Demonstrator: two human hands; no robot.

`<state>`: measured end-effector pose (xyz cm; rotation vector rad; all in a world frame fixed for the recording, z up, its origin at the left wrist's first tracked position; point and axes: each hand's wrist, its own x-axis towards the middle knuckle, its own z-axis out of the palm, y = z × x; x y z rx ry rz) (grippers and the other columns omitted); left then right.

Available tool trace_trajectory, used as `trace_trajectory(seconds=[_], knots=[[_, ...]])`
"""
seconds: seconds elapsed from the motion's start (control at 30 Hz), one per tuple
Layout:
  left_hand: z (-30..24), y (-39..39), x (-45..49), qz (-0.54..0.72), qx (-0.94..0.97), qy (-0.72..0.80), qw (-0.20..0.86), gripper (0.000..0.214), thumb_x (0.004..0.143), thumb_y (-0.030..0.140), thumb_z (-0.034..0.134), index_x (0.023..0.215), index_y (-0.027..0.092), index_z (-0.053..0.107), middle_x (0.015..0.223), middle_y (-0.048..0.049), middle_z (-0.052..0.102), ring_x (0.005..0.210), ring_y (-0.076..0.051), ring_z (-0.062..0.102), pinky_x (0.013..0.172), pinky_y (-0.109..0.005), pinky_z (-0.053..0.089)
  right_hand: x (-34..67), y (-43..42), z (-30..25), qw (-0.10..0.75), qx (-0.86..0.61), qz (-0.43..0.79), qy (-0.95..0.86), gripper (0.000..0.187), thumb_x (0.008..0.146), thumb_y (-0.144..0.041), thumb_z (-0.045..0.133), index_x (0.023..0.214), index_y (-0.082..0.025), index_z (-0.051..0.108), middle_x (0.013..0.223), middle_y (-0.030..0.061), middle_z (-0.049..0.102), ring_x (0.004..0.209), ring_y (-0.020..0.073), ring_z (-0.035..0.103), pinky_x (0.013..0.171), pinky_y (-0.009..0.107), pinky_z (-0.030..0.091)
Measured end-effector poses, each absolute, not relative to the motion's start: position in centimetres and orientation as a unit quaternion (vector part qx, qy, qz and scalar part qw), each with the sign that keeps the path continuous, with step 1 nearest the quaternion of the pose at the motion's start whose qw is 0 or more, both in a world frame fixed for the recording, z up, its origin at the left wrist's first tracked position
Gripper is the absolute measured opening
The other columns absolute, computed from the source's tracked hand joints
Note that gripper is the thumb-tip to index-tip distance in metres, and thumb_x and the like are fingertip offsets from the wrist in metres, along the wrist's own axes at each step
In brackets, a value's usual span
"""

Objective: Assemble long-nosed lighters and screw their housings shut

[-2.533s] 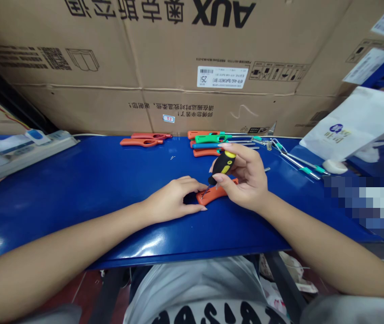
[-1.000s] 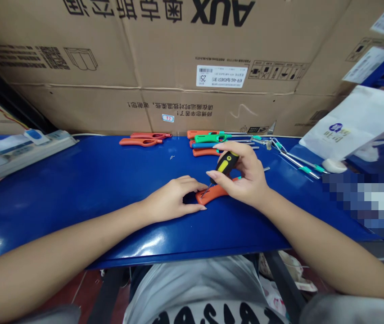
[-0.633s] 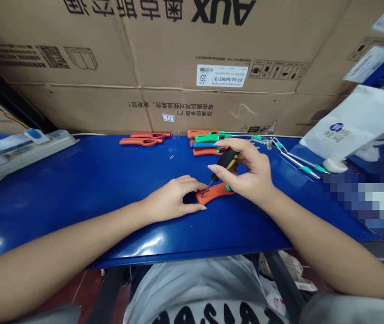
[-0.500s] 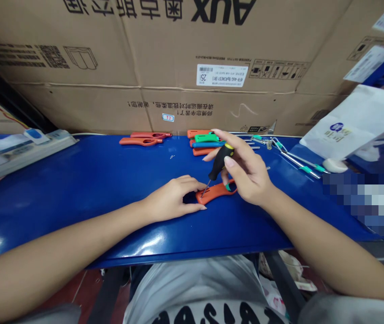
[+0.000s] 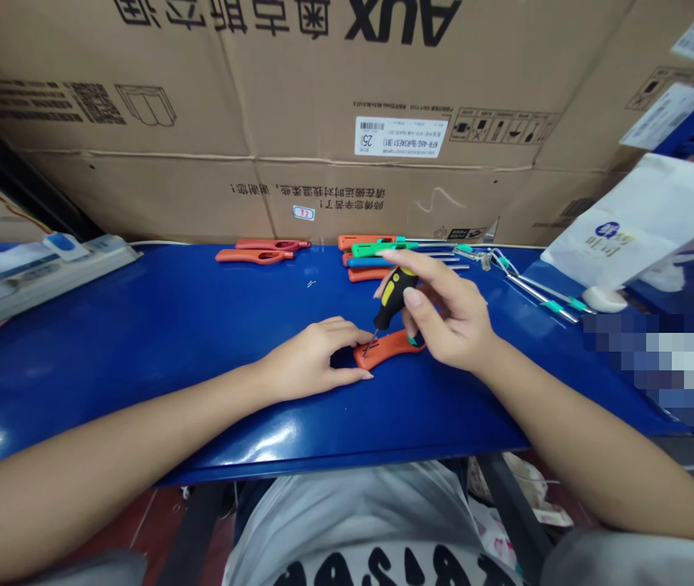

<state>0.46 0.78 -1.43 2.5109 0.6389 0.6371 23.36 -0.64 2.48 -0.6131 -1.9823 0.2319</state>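
Observation:
An orange long-neck lighter (image 5: 392, 347) lies flat on the blue tabletop (image 5: 212, 325). The fingers and thumb of my left hand (image 5: 316, 358) close on its left end and hold it against the table. My right hand (image 5: 453, 313) grips a black and yellow screwdriver (image 5: 393, 298) by its handle. Slanting down to the left, the screwdriver's thin shaft meets the lighter near its left end, beside dark slots. My right hand hides the lighter's far right end, and a bit of green shows under those fingers.
Several lighters (image 5: 366, 242) in orange, green and blue lie at the back, left of thin metal tubes (image 5: 542, 291) with green parts. Two red-orange handle shells (image 5: 255, 256) rest further left. A cardboard box (image 5: 298, 106) stands behind, a white bag (image 5: 633, 220) at right.
The screwdriver handle has turned in my right hand, showing more yellow, and its top has tipped slightly left. My left hand and the lighter have stayed in place.

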Motion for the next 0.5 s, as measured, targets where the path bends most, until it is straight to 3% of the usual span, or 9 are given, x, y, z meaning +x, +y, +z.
trace_trajectory(seconds=[0.13, 0.2, 0.33, 0.4, 0.5], knots=[[-1.56, 0.86, 0.44, 0.234, 0.915, 0.231, 0.235, 0.038, 0.087, 0.037, 0.076, 0.117, 0.016, 0.066, 0.112, -0.0089, 0.072, 0.103, -0.024, 0.065, 0.095, -0.037, 0.051, 23.35, -0.53, 2.38, 0.536, -0.268, -0.002, -0.800, 0.037, 0.090, -0.029, 0.070, 0.127, -0.029, 0.065, 0.110, 0.0031, 0.074, 0.065, 0.0144, 0.066, 0.056, 0.028, 0.058], [-1.56, 0.86, 0.44, 0.235, 0.915, 0.230, 0.236, 0.037, 0.087, 0.037, 0.076, 0.116, 0.016, 0.066, 0.111, -0.0085, 0.072, 0.102, -0.023, 0.066, 0.094, -0.036, 0.051, 23.42, -0.59, 2.38, 0.517, -0.278, 0.006, -0.810, 0.040, 0.093, -0.029, 0.065, 0.132, -0.027, 0.061, 0.113, 0.0049, 0.073, 0.068, 0.0150, 0.066, 0.059, 0.029, 0.059], [-1.51, 0.76, 0.46, 0.235, 0.914, 0.232, 0.234, 0.035, 0.087, 0.036, 0.076, 0.114, 0.017, 0.066, 0.111, -0.0084, 0.072, 0.104, -0.024, 0.066, 0.095, -0.037, 0.051, 23.27, -0.67, 2.16, 0.467, -0.272, 0.135, -0.831, 0.049, 0.102, -0.028, 0.045, 0.151, -0.026, 0.041, 0.131, 0.0098, 0.066, 0.074, 0.0149, 0.069, 0.063, 0.030, 0.061], [-1.49, 0.71, 0.45, 0.235, 0.915, 0.234, 0.231, 0.035, 0.087, 0.036, 0.076, 0.114, 0.018, 0.066, 0.110, -0.0081, 0.072, 0.102, -0.023, 0.066, 0.095, -0.037, 0.051, 23.19, -0.59, 2.05, 0.481, -0.265, 0.122, -0.827, 0.047, 0.100, -0.029, 0.052, 0.146, -0.027, 0.046, 0.134, 0.0088, 0.064, 0.072, 0.0141, 0.069, 0.060, 0.029, 0.060], [-1.45, 0.68, 0.44, 0.237, 0.915, 0.234, 0.228, 0.036, 0.087, 0.036, 0.075, 0.117, 0.018, 0.066, 0.109, -0.0080, 0.072, 0.101, -0.023, 0.067, 0.094, -0.037, 0.052, 23.35, -0.52, 2.25, 0.510, -0.266, 0.014, -0.818, 0.043, 0.090, -0.032, 0.070, 0.132, -0.028, 0.060, 0.121, 0.0051, 0.071, 0.065, 0.0134, 0.066, 0.054, 0.027, 0.057]])
